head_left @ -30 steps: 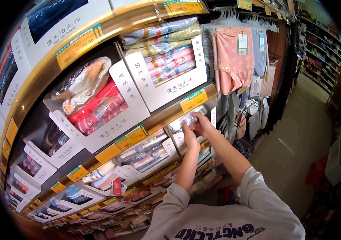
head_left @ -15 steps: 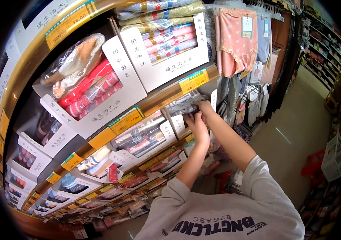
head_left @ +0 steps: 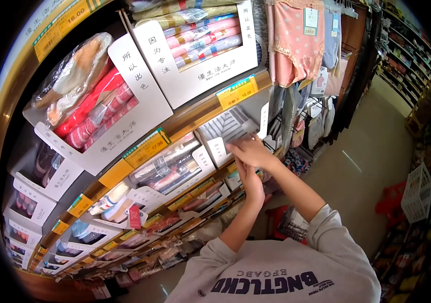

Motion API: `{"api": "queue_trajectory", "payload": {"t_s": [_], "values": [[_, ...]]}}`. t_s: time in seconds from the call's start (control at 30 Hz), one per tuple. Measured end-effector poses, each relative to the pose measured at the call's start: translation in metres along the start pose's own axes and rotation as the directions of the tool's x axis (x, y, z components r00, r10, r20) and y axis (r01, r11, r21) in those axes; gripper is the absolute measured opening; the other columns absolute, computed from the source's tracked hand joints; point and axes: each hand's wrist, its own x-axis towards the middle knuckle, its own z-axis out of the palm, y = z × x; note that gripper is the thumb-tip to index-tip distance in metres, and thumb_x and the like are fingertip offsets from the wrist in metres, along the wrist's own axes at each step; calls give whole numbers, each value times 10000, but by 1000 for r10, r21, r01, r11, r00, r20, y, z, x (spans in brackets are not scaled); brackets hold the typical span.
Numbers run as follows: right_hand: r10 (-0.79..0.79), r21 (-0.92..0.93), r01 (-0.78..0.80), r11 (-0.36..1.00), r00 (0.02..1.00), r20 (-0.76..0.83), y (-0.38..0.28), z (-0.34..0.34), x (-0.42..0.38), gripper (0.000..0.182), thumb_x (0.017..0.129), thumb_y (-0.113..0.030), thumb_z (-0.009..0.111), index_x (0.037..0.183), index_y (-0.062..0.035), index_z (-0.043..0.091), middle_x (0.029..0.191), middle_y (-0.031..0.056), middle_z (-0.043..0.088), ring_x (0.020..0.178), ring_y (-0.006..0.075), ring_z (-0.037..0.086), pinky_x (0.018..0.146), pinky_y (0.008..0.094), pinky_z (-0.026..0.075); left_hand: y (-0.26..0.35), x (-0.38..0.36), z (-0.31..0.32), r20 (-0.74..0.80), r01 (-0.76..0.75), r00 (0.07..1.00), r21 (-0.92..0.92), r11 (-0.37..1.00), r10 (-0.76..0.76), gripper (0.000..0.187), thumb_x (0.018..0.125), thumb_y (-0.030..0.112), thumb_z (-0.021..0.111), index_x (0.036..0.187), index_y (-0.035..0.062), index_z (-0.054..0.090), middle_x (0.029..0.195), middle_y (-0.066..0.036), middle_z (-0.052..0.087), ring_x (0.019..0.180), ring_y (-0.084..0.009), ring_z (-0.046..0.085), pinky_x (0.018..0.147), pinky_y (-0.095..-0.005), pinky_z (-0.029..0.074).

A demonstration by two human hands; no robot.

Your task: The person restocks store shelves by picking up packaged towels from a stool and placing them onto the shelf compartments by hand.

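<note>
A grey packaged textile with light lines [head_left: 230, 123] lies in a white open-front box [head_left: 219, 151] on the middle shelf. Across the box's front edge lies my right hand [head_left: 250, 152], its fingers stretched to the left and nothing visible in them. Just below it, my left hand [head_left: 248, 177] points up against the right hand and the box front; its fingertips are mostly hidden. A yellow price tag [head_left: 237, 93] sits on the rail above the box.
White boxes of folded towels [head_left: 203, 38] fill the shelf above. Packaged goods [head_left: 167, 171] are in the box to the left. Pink dotted underwear [head_left: 298, 45] hangs at the upper right. An aisle floor [head_left: 346, 156] and a white basket [head_left: 418, 194] are at the right.
Both hands have drawn out of the box to its front edge and lower. The grey textile, earlier crumpled under the fingers, now shows flatter. The shelf view has shifted slightly left and down.
</note>
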Motion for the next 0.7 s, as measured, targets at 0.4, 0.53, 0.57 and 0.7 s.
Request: {"api": "queue_trajectory", "payload": {"t_s": [0.4, 0.53, 0.57, 0.7], "values": [[-178, -200, 142, 969, 968, -176, -4, -4, -44, 244, 774, -113, 488, 1010, -70, 536, 1112, 96, 499, 1047, 252, 449, 920, 386, 291, -72, -20, -44, 12, 496, 861, 211, 842, -509, 325, 834, 251, 456, 1072, 31, 432, 749, 17, 464, 693, -43, 459, 572, -198, 367], [23, -61, -43, 997, 956, -293, 19, -11, -106, 286, 712, -41, 511, 998, -56, 526, 1089, 116, 491, 984, 294, 460, 834, 371, 356, -129, -32, -72, 211, 261, 859, 603, 754, -467, 417, 866, 316, 373, 1223, 110, 316, 1021, -22, 464, 879, -114, 486, 712, -280, 406], [100, -49, -122, 991, 942, -320, 35, -5, -128, 288, 705, -53, 520, 993, -56, 527, 1055, 119, 499, 956, 302, 467, 812, 369, 363, -134, -38, -70, 240, 197, 867, 639, 744, -437, 428, 869, 322, 362, 1243, 122, 304, 1040, -26, 474, 890, -121, 495, 726, -290, 412], [524, 19, -547, 837, 789, -321, 108, 13, -241, 279, 688, -80, 529, 964, -39, 535, 1029, 161, 496, 908, 340, 481, 785, 403, 379, -170, -71, -85, -88, 727, 419, 628, 276, -904, 365, 832, 273, 415, 1159, 116, 453, 937, -49, 555, 787, -134, 537, 708, -285, 412]]}}
